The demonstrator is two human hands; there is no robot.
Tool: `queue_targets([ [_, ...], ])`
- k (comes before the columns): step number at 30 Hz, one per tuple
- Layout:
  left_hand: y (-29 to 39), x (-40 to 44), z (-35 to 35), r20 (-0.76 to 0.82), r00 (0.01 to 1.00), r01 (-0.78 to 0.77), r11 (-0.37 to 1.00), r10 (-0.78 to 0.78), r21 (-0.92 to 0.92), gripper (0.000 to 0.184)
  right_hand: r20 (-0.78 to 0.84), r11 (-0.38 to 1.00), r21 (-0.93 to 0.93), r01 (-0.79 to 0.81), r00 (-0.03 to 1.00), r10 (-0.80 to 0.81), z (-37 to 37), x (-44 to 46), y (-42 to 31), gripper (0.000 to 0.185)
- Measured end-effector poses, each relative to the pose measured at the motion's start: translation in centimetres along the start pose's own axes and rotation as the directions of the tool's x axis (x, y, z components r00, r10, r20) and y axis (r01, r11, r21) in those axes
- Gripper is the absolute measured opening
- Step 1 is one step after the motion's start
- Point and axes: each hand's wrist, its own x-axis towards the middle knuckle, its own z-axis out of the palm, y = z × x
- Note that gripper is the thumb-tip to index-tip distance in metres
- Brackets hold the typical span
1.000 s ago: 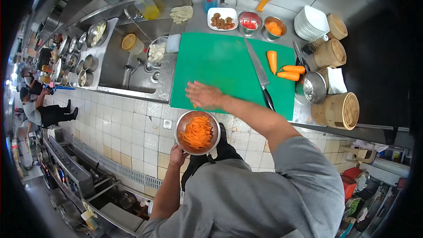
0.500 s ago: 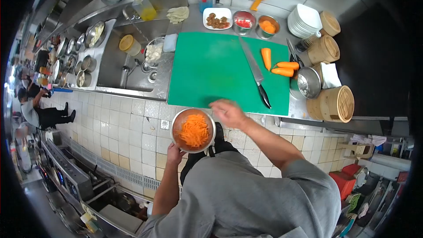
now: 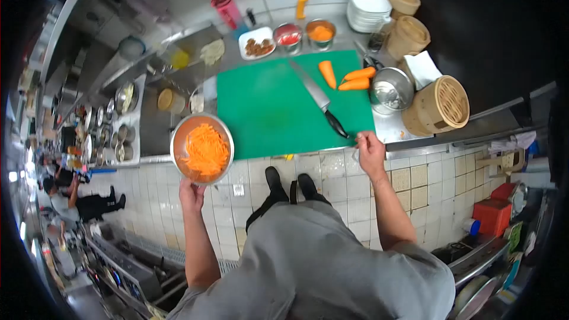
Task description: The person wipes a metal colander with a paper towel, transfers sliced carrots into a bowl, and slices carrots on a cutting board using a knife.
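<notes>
My left hand (image 3: 191, 195) grips the near rim of a steel bowl (image 3: 178, 169), which is filled with shredded carrot (image 3: 206, 149). The bowl is beside the left front corner of a green cutting board (image 3: 267, 118). At the board's right front corner is my right hand (image 3: 371, 153), fingers curled and pinched together; whether anything is between them I cannot make out. Just left of those fingertips ends the black handle of a chef's knife (image 3: 319, 98), lying diagonally on the board. Whole carrots (image 3: 354, 84) rest at the board's right back, one piece (image 3: 327, 74) apart from the others.
Behind the board stand a white dish of brown food (image 3: 258, 44), a tin with red pieces (image 3: 289, 38) and a tin with orange pieces (image 3: 320, 33). To the right are a steel bowl (image 3: 392, 90), bamboo steamers (image 3: 435, 106) and stacked white plates (image 3: 368, 9). A sink (image 3: 155, 133) lies left.
My left hand has carried the bowl left and up to the board's left side. My right hand has moved right, from the board's front edge to near the knife handle. The view has shifted.
</notes>
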Motion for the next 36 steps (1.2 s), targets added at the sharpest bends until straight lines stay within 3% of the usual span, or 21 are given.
queue_targets([
  [1,-0.2,3.4,2.8,0.073,0.997,-0.01,0.999,0.013,-0.041,0.031,-0.035,0.999,0.039,0.014,0.999,-0.012,0.3,0.1,-0.7,0.022],
  [2,-1.4,6.1,4.6,0.137,0.991,0.009,0.998,0.0,-0.065,0.029,-0.063,0.998,-0.055,0.014,0.998,-0.017,0.4,-0.1,0.2,0.019],
  [5,-4.9,15.8,8.9,0.137,0.988,0.072,0.997,-0.072,0.004,0.026,-0.074,0.988,-0.149,-0.041,0.997,0.031,0.0,0.0,-1.1,0.018],
  [7,-7.1,19.6,11.6,0.205,0.976,0.092,0.993,-0.076,-0.07,0.019,-0.105,0.977,-0.21,-0.025,0.994,0.003,-0.1,1.3,-1.7,0.014],
  [8,-6.9,18.7,13.2,0.219,0.972,0.105,0.993,-0.089,-0.063,0.019,-0.133,0.965,-0.262,0.006,0.99,-0.042,0.2,2.1,-1.9,0.013],
  [10,-5.7,15.1,17.7,0.112,0.982,0.166,0.98,-0.153,-0.113,0.04,-0.152,0.925,-0.379,0.036,0.983,-0.101,0.7,4.2,-2.2,0.015],
  [13,-6.4,12.6,17.1,0.192,0.941,0.308,0.941,-0.28,-0.138,0.058,-0.083,0.852,-0.499,0.16,0.97,-0.23,2.6,7.2,-1.7,0.014],
  [17,-10.1,12.7,12.9,0.315,0.904,0.326,0.943,-0.289,-0.072,0.059,-0.01,0.818,-0.569,0.085,0.994,-0.11,5.3,10.0,-3.0,0.013],
  [19,-11.3,13.0,11.5,0.384,0.888,0.249,0.967,-0.253,0.061,0.056,0.017,0.83,-0.55,0.097,0.994,-0.105,7.0,11.3,-3.3,0.014],
  [20,-11.3,12.8,11.6,0.375,0.892,0.249,0.967,-0.251,0.056,0.056,-0.009,0.853,-0.51,0.114,0.991,-0.137,8.0,12.2,-3.3,0.015],
  [22,-11.1,11.7,12.7,0.323,0.925,0.089,0.942,-0.198,0.322,0.048,-0.042,0.876,-0.454,0.163,0.978,-0.203,10.1,15.1,-3.0,0.024],
  [23,-11.0,11.2,13.1,0.313,0.93,0.088,0.944,-0.193,0.319,0.048,-0.031,0.877,-0.449,0.171,0.978,-0.206,10.9,16.4,-4.0,0.024],
  [25,-11.0,10.2,14.0,0.4,0.898,-0.017,0.892,-0.185,0.452,0.023,-0.064,0.859,-0.507,0.075,0.99,-0.124,12.3,18.7,-6.7,0.035],
  [26,-11.0,9.6,14.7,0.388,0.903,-0.016,0.891,-0.182,0.454,0.023,-0.054,0.862,-0.5,0.08,0.991,-0.123,13.0,19.7,-6.8,0.035],
  [27,-10.9,8.9,15.8,0.521,0.835,-0.141,0.847,-0.176,0.513,0.022,0.026,0.8,-0.6,-0.01,0.999,0.032,13.6,20.8,-6.9,0.039],
  [28,-10.8,8.3,17.4,0.642,0.745,-0.274,0.794,-0.182,0.543,0.036,0.085,0.712,-0.698,-0.075,0.979,0.187,14.1,21.5,-7.1,0.045],
  [30,-8.1,6.0,22.2,0.733,0.667,-0.549,0.575,-0.136,0.607,0.066,0.105,0.72,-0.691,-0.059,0.978,0.18,14.4,20.6,-8.5,0.043],
  [32,-7.9,5.8,25.5,0.819,0.569,-0.781,0.356,0.07,0.513,0.079,0.147,0.726,-0.687,-0.02,0.975,0.166,14.4,18.5,-9.8,0.04],
  [34,-6.9,5.1,28.5,0.881,0.425,-0.895,-0.048,0.207,0.443,0.082,0.485,0.864,-0.437,0.25,0.875,-0.008,14.3,15.0,-10.1,0.035],
  [35,-7.3,5.5,29.0,0.861,0.456,-0.876,-0.055,0.224,0.479,0.082,0.521,0.865,-0.418,0.276,0.853,-0.021,14.8,13.7,-9.6,0.035],
  [36,-8.0,6.1,29.3,0.889,0.452,-0.885,-0.089,0.069,0.457,0.08,0.572,0.975,-0.154,0.163,0.819,-0.047,15.2,12.4,-8.9,0.035],
])
